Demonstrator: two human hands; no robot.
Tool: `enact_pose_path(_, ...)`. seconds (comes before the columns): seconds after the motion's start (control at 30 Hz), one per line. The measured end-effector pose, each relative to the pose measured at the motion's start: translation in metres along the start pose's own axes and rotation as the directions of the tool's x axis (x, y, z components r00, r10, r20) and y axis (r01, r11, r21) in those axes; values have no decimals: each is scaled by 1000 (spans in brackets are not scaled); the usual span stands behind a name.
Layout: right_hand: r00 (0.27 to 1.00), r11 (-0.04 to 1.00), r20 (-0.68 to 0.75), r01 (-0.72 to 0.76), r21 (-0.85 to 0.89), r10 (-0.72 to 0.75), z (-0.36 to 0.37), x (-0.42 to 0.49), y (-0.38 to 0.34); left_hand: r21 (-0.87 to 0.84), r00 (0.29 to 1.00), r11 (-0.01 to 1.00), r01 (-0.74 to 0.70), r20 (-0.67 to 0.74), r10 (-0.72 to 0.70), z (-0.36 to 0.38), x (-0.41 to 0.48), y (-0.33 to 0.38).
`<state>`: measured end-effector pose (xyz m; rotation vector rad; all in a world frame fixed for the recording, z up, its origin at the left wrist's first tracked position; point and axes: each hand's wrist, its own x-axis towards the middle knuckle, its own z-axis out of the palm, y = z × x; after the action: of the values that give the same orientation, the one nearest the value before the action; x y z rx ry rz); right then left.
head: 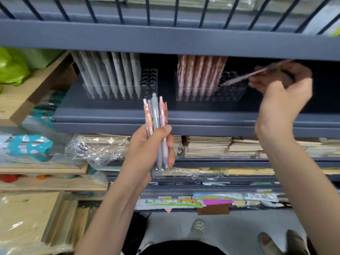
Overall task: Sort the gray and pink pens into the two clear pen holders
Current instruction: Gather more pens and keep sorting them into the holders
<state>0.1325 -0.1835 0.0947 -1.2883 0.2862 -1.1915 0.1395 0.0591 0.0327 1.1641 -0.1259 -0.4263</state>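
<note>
My left hand [147, 150] grips a bundle of pink and gray pens [156, 126] upright in front of the shelf edge. My right hand [281, 92], blurred, holds a single pink pen [242, 78] tilted, its tip just above the open holes of the right clear pen holder [237, 96]. That holder carries several pink pens [198, 76] in its left part. The left clear pen holder [149, 83] carries several gray pens [110, 74], with empty holes on its right.
Both holders stand on a dark blue metal shelf [114, 115] under a low upper shelf [165, 41]. Stacks of notebooks [207, 144] and crinkled plastic wrap [92, 148] fill the shelves below. Wooden boards [25, 214] and green bags [12, 67] lie to the left.
</note>
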Motion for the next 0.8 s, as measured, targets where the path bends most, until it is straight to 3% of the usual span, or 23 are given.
enact_pose_path(0.23,978,972,203,93,-215,-48,9,21,15,-15,999,1000,-17,-33,16,17,2,-5)
enact_pose_path(0.33,941,859,330,229,-458,-75,15,29,18,-23,998,999,-37,-44,36,22,4,-8)
enact_pose_path(0.43,878,725,465,395,-564,-116,23,33,19,-32,997,998,-56,-64,54,24,4,-12)
enact_pose_path(0.63,847,632,524,451,-630,-82,24,35,19,-32,995,997,-72,-73,69,22,3,-14)
enact_pose_path(0.8,875,640,483,358,-680,23,29,42,21,-14,995,997,-72,-64,70,17,-1,-12)
